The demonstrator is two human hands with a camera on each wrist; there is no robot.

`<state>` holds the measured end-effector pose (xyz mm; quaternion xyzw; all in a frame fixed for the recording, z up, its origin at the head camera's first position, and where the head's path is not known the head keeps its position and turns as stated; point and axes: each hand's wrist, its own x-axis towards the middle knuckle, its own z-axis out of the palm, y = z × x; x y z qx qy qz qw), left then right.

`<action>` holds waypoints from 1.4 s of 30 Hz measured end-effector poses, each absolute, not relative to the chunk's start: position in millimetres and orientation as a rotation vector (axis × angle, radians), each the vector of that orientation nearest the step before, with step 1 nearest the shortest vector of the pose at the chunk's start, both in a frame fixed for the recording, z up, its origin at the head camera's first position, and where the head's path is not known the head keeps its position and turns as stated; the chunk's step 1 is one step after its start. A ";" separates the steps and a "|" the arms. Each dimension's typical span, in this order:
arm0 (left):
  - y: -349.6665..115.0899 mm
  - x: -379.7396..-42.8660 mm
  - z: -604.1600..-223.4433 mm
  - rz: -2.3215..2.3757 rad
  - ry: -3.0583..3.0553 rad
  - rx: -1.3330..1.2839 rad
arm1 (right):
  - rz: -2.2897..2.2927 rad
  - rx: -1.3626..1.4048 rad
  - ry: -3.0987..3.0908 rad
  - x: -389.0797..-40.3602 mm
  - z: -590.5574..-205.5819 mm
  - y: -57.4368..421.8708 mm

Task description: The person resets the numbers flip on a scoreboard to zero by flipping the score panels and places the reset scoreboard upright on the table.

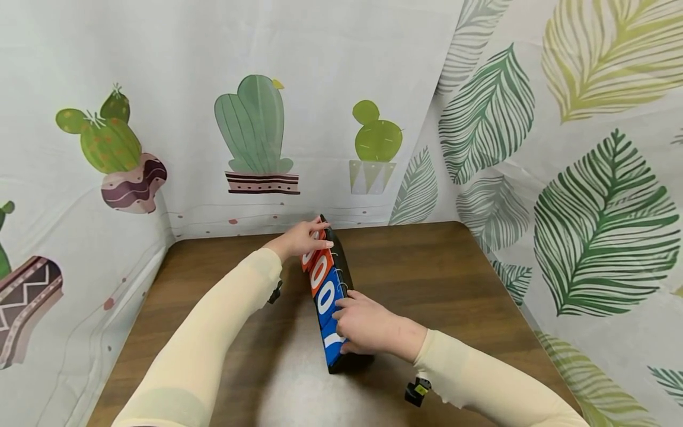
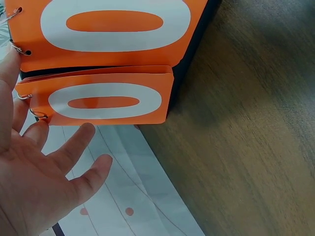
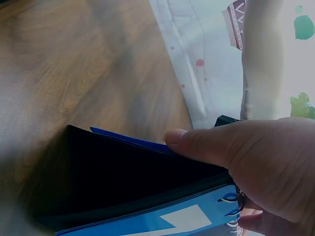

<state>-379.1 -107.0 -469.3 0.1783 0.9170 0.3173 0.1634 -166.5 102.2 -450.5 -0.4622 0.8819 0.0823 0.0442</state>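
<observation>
A flip scoreboard (image 1: 326, 296) stands like a tent on the table, its long side running away from me. Its orange and blue cards carry white digits and hang from metal rings along the top edge. At the far end my left hand (image 1: 301, 238) holds the top edge between thumb and fingers, beside the orange cards; its other fingers spread apart in the left wrist view. My right hand (image 1: 368, 325) grips the near end around the blue cards, thumb against one side. The scoreboard's dark hollow inside (image 3: 133, 172) shows in the right wrist view.
The brown wooden table (image 1: 416, 267) extends on both sides of the scoreboard. Behind it hangs a white cloth (image 1: 320, 136) printed with cacti, and a leaf-patterned cloth (image 1: 603, 225) covers the right side. A small black device (image 1: 417, 391) sits on the right wrist.
</observation>
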 end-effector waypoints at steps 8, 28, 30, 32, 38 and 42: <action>-107.6 -376.6 -474.5 0.898 2.603 0.506 | 0.195 -1.538 2.721 -160.5 -453.3 112.7; -107.0 -378.6 -465.1 0.945 2.583 0.541 | -0.417 -1.324 2.998 -167.6 -468.4 151.4; -107.0 -378.5 -464.7 0.943 2.583 0.541 | -0.479 -1.307 2.964 -171.9 -470.1 153.7; -107.3 -379.0 -465.4 0.934 2.585 0.541 | -0.607 -1.273 2.901 -176.1 -472.4 156.2; -108.8 -380.4 -467.7 0.945 2.581 0.526 | -1.118 -1.056 2.642 -187.3 -483.0 162.0; -109.6 -380.9 -468.4 0.939 2.574 0.525 | -1.474 -0.938 2.446 -196.5 -494.9 167.2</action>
